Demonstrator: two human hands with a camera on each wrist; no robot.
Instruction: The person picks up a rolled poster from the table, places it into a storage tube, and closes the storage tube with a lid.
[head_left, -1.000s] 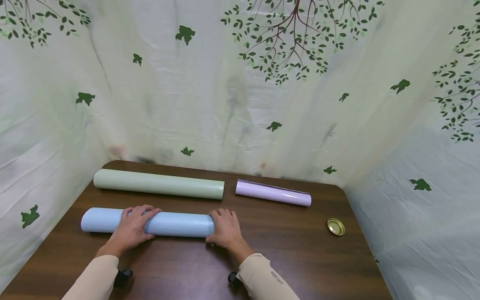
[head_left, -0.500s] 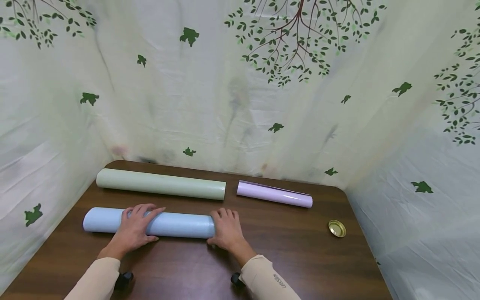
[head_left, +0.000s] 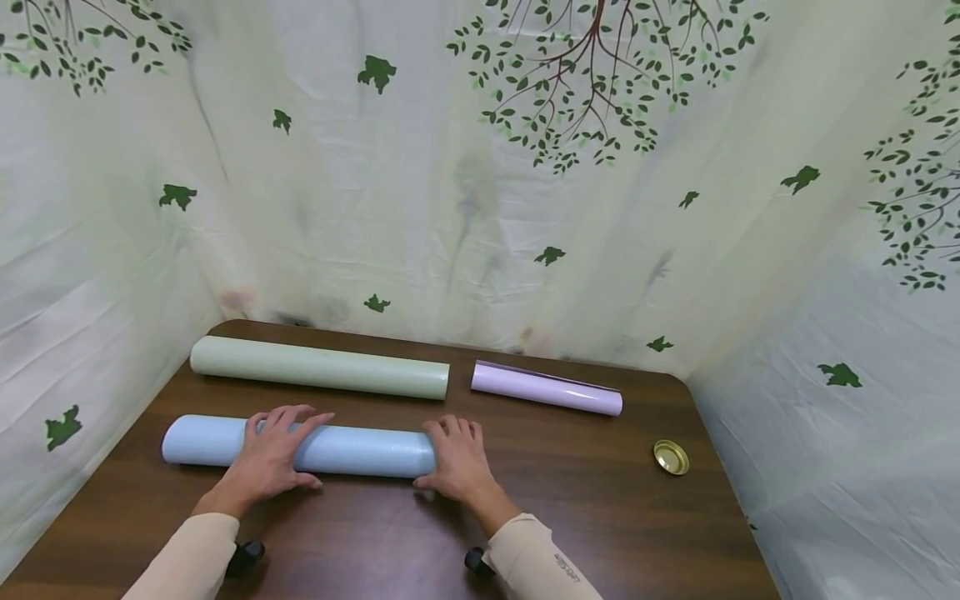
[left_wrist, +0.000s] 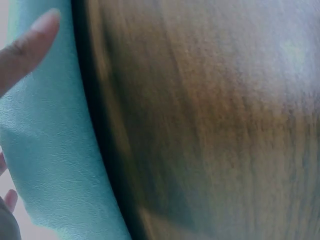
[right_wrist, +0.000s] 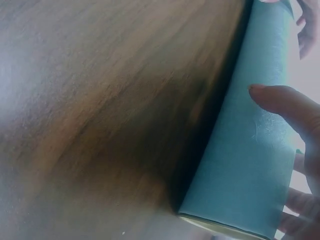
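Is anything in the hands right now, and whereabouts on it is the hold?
Yes, the blue roll: the left hand grips it near its middle, and the right hand grips it near its right end.

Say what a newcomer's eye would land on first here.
Probably the blue roll toward the left of the table, held by the left hand and right hand. Next, perhaps the leaf-printed sheeting behind the table, then the pale green roll beyond the blue one and the lilac roll to its right. A shallow gold disc glints near the table's right edge.
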